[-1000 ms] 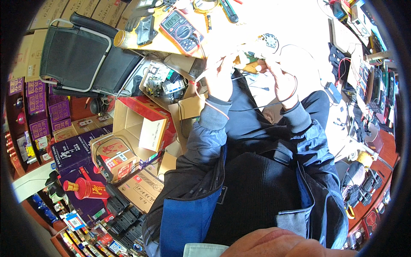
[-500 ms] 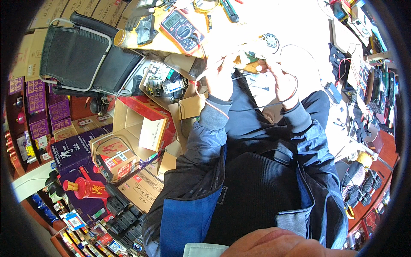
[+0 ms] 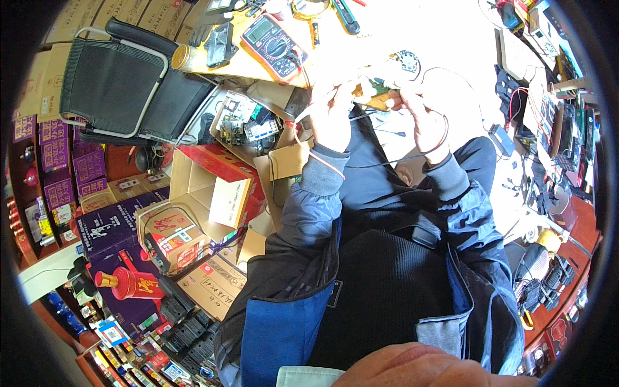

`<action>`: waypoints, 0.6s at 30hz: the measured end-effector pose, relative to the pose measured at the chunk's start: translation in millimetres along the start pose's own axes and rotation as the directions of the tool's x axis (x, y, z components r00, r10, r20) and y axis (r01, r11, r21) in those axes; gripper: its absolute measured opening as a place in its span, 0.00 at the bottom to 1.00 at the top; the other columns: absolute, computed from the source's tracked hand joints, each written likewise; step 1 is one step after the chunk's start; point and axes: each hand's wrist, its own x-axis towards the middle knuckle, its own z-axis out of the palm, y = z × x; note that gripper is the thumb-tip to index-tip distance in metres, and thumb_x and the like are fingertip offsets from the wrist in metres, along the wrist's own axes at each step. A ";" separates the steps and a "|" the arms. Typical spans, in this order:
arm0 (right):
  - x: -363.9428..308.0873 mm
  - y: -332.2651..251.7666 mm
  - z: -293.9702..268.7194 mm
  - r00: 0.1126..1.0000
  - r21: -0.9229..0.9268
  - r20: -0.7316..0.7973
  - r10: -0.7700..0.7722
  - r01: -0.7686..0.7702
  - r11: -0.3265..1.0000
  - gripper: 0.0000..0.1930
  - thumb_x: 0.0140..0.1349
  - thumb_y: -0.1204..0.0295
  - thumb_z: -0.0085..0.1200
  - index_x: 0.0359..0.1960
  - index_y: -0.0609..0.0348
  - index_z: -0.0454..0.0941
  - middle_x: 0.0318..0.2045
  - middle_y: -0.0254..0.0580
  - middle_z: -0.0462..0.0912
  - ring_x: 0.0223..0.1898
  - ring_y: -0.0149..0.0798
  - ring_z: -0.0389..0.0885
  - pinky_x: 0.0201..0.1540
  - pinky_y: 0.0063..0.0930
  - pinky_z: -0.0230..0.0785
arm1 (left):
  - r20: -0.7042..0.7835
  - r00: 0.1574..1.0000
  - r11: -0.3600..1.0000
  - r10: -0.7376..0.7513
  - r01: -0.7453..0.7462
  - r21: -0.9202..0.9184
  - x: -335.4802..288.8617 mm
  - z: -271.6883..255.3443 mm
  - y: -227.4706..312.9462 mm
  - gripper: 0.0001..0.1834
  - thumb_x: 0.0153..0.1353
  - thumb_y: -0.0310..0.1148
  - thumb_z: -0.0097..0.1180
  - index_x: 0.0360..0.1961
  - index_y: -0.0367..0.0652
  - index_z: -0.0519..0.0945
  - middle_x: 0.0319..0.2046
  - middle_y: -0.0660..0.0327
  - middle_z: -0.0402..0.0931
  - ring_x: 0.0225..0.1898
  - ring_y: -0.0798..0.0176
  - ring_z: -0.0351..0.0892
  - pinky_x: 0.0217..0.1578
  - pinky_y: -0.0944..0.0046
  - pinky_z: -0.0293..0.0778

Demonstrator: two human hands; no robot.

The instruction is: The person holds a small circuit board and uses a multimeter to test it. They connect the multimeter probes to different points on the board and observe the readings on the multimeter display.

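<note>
My left hand (image 3: 331, 115) and my right hand (image 3: 420, 121) are raised at the table's near edge, fingers closed around a small green-and-yellow circuit board (image 3: 374, 98) between them. Glare washes out the left fingertips, so what they grip is unclear. On the right, my thumb and finger pinch at the board's edge; whether they grip the board or a probe cannot be told. Thin leads loop past both wrists, one dark lead (image 3: 416, 157) passing below the right hand. A red-and-black multimeter (image 3: 277, 48) lies left of the hands, with a lead at its lower end.
A round part (image 3: 407, 61) lies just beyond the board. A black chair (image 3: 119, 90) and open cardboard boxes (image 3: 193, 187) crowd the left. Cables and a dark adapter (image 3: 501, 140) lie at right. A cutter knife (image 3: 346, 16) is at the far edge.
The multimeter's display showed dark digits earlier and now looks blank or faded. Both hands and the board hold almost the same place.
</note>
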 end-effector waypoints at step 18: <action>3.1 -12.2 0.7 0.978 0.243 0.006 0.207 -0.203 0.949 0.15 0.76 0.71 0.41 0.54 0.68 0.76 0.44 0.47 0.84 0.42 0.36 0.83 0.51 0.26 0.74 | 0.014 1.000 1.000 0.026 -0.026 0.001 -0.7 -1.1 -1.8 0.15 0.67 0.28 0.56 0.52 0.33 0.78 0.47 0.56 0.80 0.46 0.64 0.79 0.47 0.66 0.76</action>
